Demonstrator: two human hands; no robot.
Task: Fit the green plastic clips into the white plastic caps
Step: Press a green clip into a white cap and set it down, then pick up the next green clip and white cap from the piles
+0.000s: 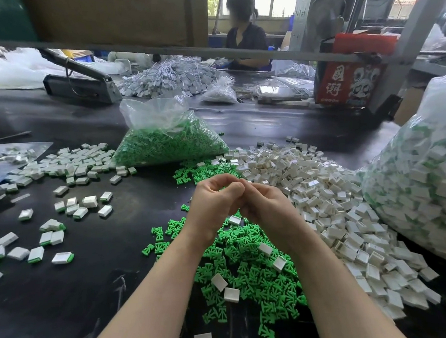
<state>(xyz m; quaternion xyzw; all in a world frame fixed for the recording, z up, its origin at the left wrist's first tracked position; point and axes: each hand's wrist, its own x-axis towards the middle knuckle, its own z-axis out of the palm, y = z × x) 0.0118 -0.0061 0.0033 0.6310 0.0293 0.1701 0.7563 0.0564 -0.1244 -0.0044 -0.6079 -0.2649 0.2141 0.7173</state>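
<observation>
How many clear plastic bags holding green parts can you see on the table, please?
2: a bag of loose green clips at centre, beyond the hands, and a large bag of assembled caps at the right edge. Others may be hidden.

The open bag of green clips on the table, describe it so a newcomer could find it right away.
Start at the dark table and look past the person's joined hands toward the middle. There sits a clear plastic bag of green clips, its crumpled mouth open at the top. The big bag at the right edge holds mixed white and green pieces; this one shows solid green.
</observation>
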